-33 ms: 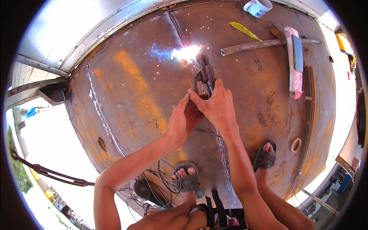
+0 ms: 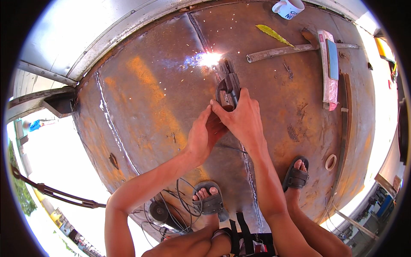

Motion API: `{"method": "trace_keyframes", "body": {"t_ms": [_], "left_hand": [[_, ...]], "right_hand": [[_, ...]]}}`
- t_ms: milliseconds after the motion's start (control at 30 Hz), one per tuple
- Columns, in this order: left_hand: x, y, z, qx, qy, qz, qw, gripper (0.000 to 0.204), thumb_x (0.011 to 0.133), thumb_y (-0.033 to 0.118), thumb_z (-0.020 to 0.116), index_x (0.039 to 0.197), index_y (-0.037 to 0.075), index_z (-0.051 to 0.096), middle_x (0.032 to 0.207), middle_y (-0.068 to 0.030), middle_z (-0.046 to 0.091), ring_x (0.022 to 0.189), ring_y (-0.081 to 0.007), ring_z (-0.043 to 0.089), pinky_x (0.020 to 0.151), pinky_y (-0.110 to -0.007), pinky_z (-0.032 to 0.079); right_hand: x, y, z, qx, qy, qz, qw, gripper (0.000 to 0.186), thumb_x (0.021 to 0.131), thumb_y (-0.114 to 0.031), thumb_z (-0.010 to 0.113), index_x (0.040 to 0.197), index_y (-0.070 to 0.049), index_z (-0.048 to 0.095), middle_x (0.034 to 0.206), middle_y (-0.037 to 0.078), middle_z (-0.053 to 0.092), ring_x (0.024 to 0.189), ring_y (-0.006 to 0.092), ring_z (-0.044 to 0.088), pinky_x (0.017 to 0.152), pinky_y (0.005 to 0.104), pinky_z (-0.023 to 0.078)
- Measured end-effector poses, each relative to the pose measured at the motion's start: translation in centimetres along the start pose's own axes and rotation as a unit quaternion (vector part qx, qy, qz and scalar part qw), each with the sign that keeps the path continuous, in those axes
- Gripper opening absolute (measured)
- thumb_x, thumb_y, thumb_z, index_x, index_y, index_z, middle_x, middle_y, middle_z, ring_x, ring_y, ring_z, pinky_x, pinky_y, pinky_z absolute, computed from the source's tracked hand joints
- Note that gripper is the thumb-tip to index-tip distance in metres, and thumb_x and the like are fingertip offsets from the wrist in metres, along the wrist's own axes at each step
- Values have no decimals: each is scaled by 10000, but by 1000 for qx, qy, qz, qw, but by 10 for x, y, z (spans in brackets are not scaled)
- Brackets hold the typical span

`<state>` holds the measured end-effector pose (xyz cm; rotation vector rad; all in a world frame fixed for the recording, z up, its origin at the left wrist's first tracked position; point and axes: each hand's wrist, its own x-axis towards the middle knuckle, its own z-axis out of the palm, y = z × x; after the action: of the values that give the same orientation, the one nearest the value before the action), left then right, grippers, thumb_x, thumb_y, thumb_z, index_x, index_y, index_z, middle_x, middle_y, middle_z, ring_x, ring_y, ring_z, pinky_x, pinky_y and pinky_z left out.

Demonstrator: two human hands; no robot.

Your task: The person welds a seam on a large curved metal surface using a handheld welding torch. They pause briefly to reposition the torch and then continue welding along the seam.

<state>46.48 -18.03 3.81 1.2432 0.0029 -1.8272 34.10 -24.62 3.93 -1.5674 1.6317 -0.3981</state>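
Note:
Both hands meet around a dark welding electrode holder [image 2: 231,83] over a rusty steel plate [image 2: 274,124]. My right hand [image 2: 244,120] is closed round its grip, thumb on top. My left hand [image 2: 200,136] is closed against the grip's lower left side, its fingers partly hidden. A white-hot welding arc [image 2: 209,59] burns just beyond the holder's tip, with blue-violet smoke to its left and sparks around. The glare hides the electrode's end. The arc sits on a seam [image 2: 196,29], dark on the far side; nearer me, a weld bead [image 2: 249,180] runs between my feet.
At the right lie a metal pipe [image 2: 278,52], a long pink packet [image 2: 329,92] with a blue phone-shaped slab [image 2: 332,60], and a long metal strip [image 2: 343,128]. A white mug [image 2: 289,8] stands far back. Cables [image 2: 184,205] coil by my left sandal [image 2: 209,201]. A metal wall [image 2: 98,25] borders the far left.
The arc's glow has shrunk slightly and the blue smoke beside it has changed shape. Sparks are scattered differently. Both hands and the holder look unmoved.

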Motion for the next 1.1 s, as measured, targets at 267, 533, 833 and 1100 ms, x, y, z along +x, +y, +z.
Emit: {"method": "trace_keyframes", "body": {"t_ms": [267, 533, 833, 1100], "left_hand": [[2, 1, -1, 10, 2, -4, 1000, 560, 1176, 440, 339, 1490, 19, 535, 1500, -133, 599, 1397, -272, 559, 1216, -463, 417], [3, -1, -2, 1, 11, -5, 1000, 508, 1173, 419, 358, 1462, 52, 559, 1467, -115, 622, 1338, -268, 593, 1169, -464, 449], [4, -3, -3, -4, 12, -5, 1000, 488, 1174, 412, 362, 1448, 62, 562, 1457, -109, 631, 1311, -271, 610, 1149, -468, 466], [3, -2, -3, -2, 7, -3, 1000, 500, 1174, 418, 363, 1449, 49, 556, 1473, -117, 617, 1334, -275, 593, 1167, -468, 450]], "right_hand": [[1, -3, -3, 7, -15, 15, 1000, 645, 849, -443, 863, 973, 113, 561, 788, 356, 693, 828, 534, 735, 727, 536, 586], [1, -4, -3, 7, -22, 24, 999, 662, 853, -454, 855, 993, 126, 570, 810, 361, 698, 855, 530, 741, 746, 534, 588], [1, -4, -4, 11, -24, 25, 999, 667, 854, -455, 853, 1003, 132, 574, 815, 360, 701, 857, 529, 742, 751, 530, 589], [1, -4, -3, 7, -25, 28, 999, 664, 851, -452, 856, 1003, 129, 571, 819, 365, 701, 861, 532, 740, 755, 533, 589]]}}
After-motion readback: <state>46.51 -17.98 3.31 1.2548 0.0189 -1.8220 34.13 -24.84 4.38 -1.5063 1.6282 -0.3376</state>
